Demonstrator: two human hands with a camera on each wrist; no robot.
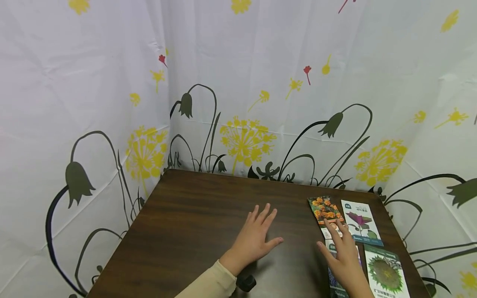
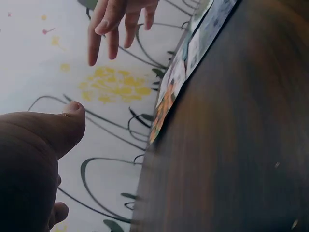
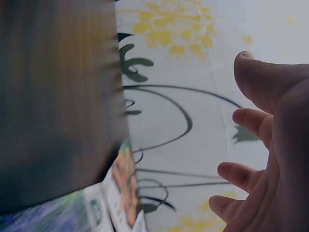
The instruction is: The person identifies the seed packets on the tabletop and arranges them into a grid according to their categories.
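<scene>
- L hand (image 1: 253, 240), lower centre of frame: fingers spread apart, nothing held; hovers over table (image 1: 186, 215);
- R hand (image 1: 344, 258), lower right: fingers apart, nothing held; above orange-flower packet (image 1: 326, 209) & purple-flower packet (image 1: 335, 285), no contact seen;
- Pink-flower packet (image 1: 359, 217) & sunflower packet (image 1: 385, 273), lower right, nr table edge;
- Risk (judged): low R-hand sweep might skew orange-flower packet, or shove sunflower packet off

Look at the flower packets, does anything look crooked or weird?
Yes, a little: the orange-flower packet lies crooked, turned at a different angle from the purple-flower packet beside it. The right hand hides part of it. Nothing looks spilled.
</scene>
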